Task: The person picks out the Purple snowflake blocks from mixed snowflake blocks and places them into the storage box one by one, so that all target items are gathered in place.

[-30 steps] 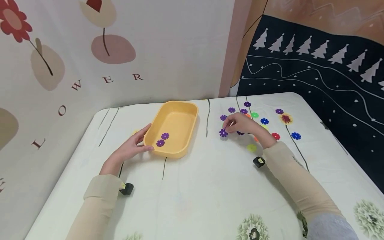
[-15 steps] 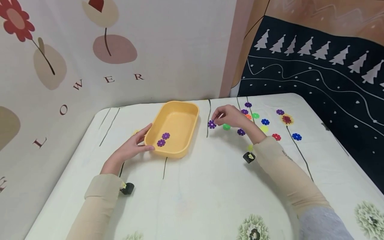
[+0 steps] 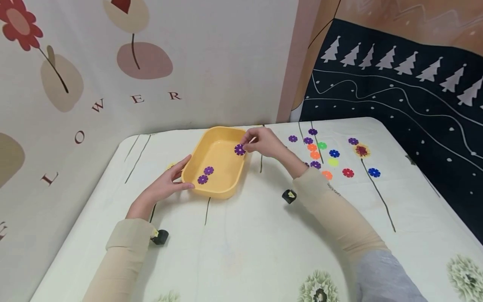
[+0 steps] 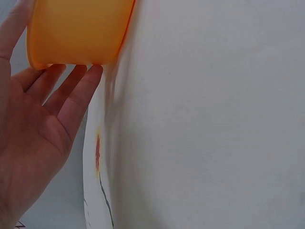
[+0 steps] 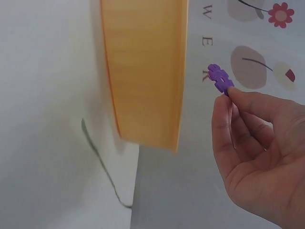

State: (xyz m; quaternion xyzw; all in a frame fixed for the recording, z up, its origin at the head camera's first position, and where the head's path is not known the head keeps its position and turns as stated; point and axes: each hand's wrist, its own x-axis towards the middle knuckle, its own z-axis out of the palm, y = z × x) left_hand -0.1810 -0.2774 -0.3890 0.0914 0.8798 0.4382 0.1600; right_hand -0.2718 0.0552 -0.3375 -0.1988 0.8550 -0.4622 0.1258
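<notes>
A yellow plastic basin stands on the cloth, with two purple flower-shaped discs lying in its near left part. My left hand holds the basin's near left corner, thumb at the rim and fingertips against the outer wall. Between thumb and fingertips, my right hand pinches a purple flower-shaped disc. That hand is over the basin's right rim, so part of the rim is hidden. In the right wrist view the disc shows above the fingertips, apart from the basin.
Several loose flower discs lie on the right of the cloth: orange, green, blue, red and purple among them. My right sleeve covers part of that side. Behind the table hangs a printed curtain.
My right hand has carried the pinched purple disc leftward from the scattered discs to the basin's right rim. My left hand and the basin have stayed in place.
</notes>
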